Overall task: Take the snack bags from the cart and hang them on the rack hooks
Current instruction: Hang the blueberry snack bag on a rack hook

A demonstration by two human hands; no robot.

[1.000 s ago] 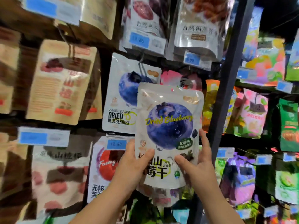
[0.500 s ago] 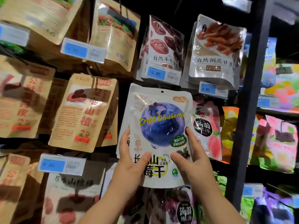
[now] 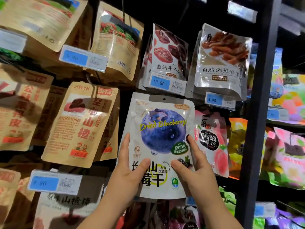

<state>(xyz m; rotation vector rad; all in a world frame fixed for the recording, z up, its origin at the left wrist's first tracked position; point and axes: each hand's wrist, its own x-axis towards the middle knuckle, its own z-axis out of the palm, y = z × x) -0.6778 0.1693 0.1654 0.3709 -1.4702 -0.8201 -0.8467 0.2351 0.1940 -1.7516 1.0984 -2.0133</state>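
Bag: upright, long axis vertical, hang hole at top, just below the 13.80 tag
Left hand: pinching bag's lower left
Right hand: pinching lower right, equally near
Hook: hidden

Dim aisle, glare on glossy snack bags, blurred, warped edges (wide-angle lens).

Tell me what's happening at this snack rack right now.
A person is holding a white foil pouch printed with a big blueberry and "Dried Blueberry" up against the black display rack. The left hand and right hand grip its lower corners, thumbs on the front. The pouch's round hang hole sits just below the blue 13.80 price tag; whether it is on a hook cannot be told.
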